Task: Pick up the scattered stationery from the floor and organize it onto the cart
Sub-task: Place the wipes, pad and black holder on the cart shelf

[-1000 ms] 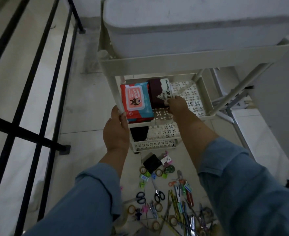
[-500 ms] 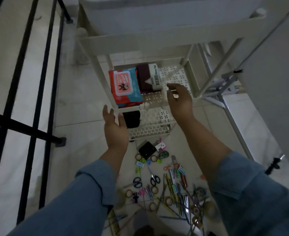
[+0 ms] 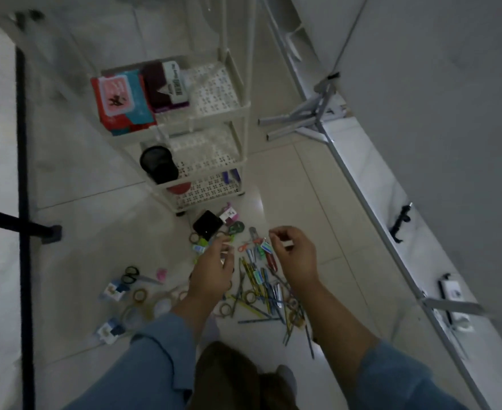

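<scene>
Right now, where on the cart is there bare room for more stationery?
The middle shelf is bare right of the maroon box. The shelf below is free beside the black cup. The wipes pack crowds the left.

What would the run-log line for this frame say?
phase: reaching for next item | left hand: empty, over pile | right hand: empty, over pens | cart: partly loaded

Home interior: tiled floor [image 3: 288, 179], plastic storage cart [image 3: 214, 113], black railing [image 3: 22, 143].
</scene>
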`<state>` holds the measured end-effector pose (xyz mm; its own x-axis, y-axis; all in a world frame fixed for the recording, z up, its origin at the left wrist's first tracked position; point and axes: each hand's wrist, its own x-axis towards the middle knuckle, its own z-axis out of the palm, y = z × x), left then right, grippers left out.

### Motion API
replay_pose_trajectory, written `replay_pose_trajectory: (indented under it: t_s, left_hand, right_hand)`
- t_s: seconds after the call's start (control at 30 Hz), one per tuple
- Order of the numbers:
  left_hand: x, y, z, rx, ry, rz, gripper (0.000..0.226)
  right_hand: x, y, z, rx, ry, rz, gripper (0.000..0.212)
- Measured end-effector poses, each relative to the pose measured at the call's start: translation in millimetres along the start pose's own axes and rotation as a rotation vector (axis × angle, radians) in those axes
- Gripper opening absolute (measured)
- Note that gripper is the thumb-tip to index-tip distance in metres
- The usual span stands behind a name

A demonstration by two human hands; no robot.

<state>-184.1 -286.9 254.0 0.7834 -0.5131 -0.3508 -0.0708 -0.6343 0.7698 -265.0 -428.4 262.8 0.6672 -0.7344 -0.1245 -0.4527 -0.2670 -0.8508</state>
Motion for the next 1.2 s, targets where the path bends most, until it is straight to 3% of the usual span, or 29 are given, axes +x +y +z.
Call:
replay_pose_trajectory:
  t_s: [0.23, 0.47, 0.67, 0.87, 0.97, 1.03, 1.13, 1.2]
  left_hand:
    - [-65, -5, 88, 0.148, -0.168, 0.002, 0.033]
    - [-73, -63, 175, 0.262, -0.349, 0.029, 0.034]
    - [-44, -155, 274, 0.274, -0.469, 0.023, 0.032]
    - [-8, -249, 345, 0.265, -0.439, 0.027, 0.036]
    - [15, -280, 353, 0.272, -0.417, 0.001, 0.037]
    - [28, -291, 350, 0.28, -0.382, -0.037, 0.037]
    - [34, -292, 337, 0.277, -0.33, -0.085, 0.034]
    - [36, -285, 323, 0.24, -0.286, -0.121, 0.033]
  right_hand:
    - [-93, 96, -37, -0.02, -0.006, 0.286, 0.013]
    - [-135, 207, -28, 0.137, 0.23, 0.663, 0.013]
    - [-144, 365, 1, -0.097, 0.243, 0.921, 0.021]
    - [-139, 506, 27, -0.381, 0.097, 0.933, 0.028]
    - [-141, 545, 35, -0.801, -0.193, 0.844, 0.035]
    - [-139, 549, 35, -0.953, -0.264, 0.785, 0.035]
    - [-136, 533, 43, -0.919, -0.242, 0.681, 0.017]
    - [-130, 506, 54, -0.698, -0.092, 0.585, 0.008]
